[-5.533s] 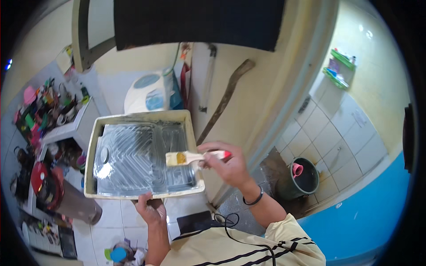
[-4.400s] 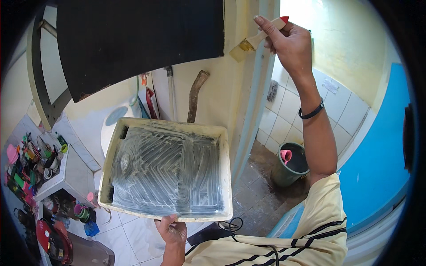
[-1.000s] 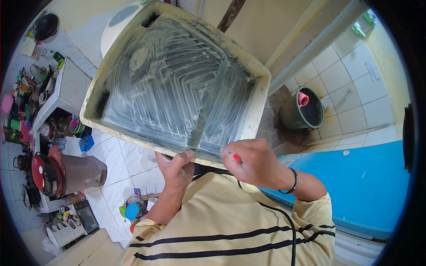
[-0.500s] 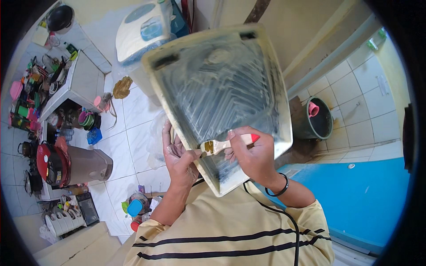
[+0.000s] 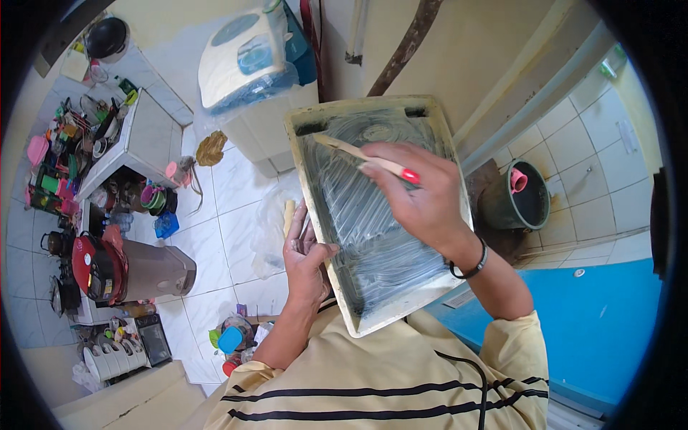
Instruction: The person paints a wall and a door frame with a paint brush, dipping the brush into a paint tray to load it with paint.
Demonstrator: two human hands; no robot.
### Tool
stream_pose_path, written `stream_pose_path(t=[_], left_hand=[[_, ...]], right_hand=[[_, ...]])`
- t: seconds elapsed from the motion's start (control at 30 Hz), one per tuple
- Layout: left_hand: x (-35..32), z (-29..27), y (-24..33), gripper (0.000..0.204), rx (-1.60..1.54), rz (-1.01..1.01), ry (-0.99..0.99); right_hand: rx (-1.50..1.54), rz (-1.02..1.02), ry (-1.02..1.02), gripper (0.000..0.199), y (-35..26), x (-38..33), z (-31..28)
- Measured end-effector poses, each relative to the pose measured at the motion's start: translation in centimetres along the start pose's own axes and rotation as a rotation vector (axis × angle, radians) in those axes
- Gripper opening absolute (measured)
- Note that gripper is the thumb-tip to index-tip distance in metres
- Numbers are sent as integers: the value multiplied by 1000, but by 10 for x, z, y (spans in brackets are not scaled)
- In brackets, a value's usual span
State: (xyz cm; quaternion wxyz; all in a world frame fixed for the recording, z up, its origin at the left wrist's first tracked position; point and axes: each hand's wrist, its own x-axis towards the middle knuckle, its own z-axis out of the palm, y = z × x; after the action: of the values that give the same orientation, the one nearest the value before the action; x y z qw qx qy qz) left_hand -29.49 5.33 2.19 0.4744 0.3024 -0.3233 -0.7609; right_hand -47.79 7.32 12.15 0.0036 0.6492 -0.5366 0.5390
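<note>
Paintbrush (image 5: 358, 153) clamped in right hand (image 5: 423, 197) fingers, long axis pointing up-left with bristles at the far-left corner of the paint tray (image 5: 373, 215), which left hand (image 5: 307, 254) grips by its left edge, tilted over the white-tiled floor (image 5: 215, 236).

Paint tray (image 5: 373, 236) gripped at its edge by left hand (image 5: 307, 258), right hand (image 5: 423, 193) with brush (image 5: 358, 152) over it.

White washing machine (image 5: 247, 68), dark bucket (image 5: 517, 204), cluttered shelf (image 5: 125, 140), white tiled floor (image 5: 229, 208).
</note>
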Motion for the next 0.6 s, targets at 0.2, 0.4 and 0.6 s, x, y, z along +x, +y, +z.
stream_pose_path(t=[0.2,0.4,0.6], left_hand=[[2,-2,0,88,36,21,30],[10,-29,0,88,72,65,100],[7,-63,21,79,41,102,125]], right_hand=[[22,-251,-183,23,16,2,25],[126,-153,-416,20,7,-27,-3],[502,608,-107,17,9,-11,-61]])
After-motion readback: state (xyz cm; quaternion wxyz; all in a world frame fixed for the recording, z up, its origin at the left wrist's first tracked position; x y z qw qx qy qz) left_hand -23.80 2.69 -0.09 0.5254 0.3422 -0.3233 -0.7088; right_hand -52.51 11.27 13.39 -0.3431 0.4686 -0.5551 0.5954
